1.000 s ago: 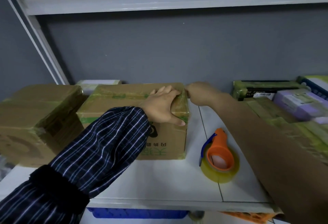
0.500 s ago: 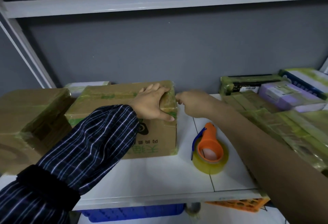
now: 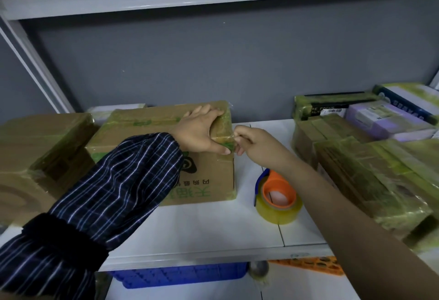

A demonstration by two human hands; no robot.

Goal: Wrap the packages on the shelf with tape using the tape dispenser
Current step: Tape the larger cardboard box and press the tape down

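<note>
- A person's left hand (image 3: 202, 133), in a dark plaid sleeve (image 3: 123, 181), lies flat over the top right corner of a brown cardboard box printed in green (image 3: 213, 173). The fingers are spread along the top and the thumb runs down the front face, pressing rather than clutching.
- The bare right hand (image 3: 251, 143) is curled tight against the same corner, fingertips pinched on what looks like clear tape (image 3: 231, 144). The film is too fine to make out for certain.
- The box stands on a white shelf (image 3: 213, 228), its long axis running left to right, between a taped brown carton (image 3: 35, 147) and a stack of tape-wrapped packages (image 3: 370, 181).
- An orange tape dispenser with a yellowish roll (image 3: 276, 192) lies on its side on the shelf, just right of the box and directly under the right wrist.
- The right hand is clearly the nearer one, so picking up the dispenser would likely mean dropping straight down and slightly toward the person.
</note>
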